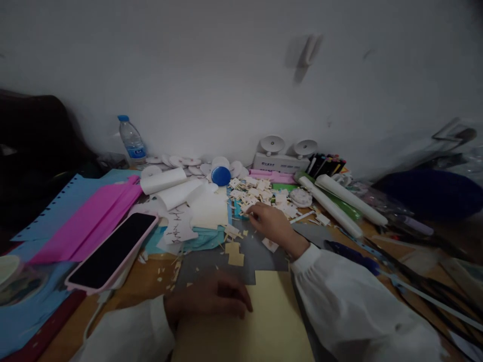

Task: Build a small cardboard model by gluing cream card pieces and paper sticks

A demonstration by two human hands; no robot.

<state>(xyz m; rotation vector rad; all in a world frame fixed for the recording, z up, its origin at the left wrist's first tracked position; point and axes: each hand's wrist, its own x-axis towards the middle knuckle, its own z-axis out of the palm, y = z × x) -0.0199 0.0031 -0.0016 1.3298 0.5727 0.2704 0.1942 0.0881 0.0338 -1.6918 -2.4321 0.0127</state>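
My left hand [211, 296] lies on a pale yellow sheet of paper [279, 311] at the front, thumb and fingers apart, with nothing seen in it. My right hand [269, 223] reaches to the near edge of a heap of small cream paper cutouts [256, 188] with thin strips sticking out. Its fingers are bent together at the heap; what they hold, if anything, is hidden. Between the hands, two small tan paper squares [236, 255] rest on a dark grey mat [222, 269], with tiny scraps around them.
On the left lie a phone [113, 254], pink paper [90, 216] and blue sheets [49, 206]. White paper rolls [164, 181], a blue-capped jar [221, 173] and a water bottle [132, 141] stand farther back. Rolls [332, 206] and a dark blue pen [350, 256] flank my right arm.
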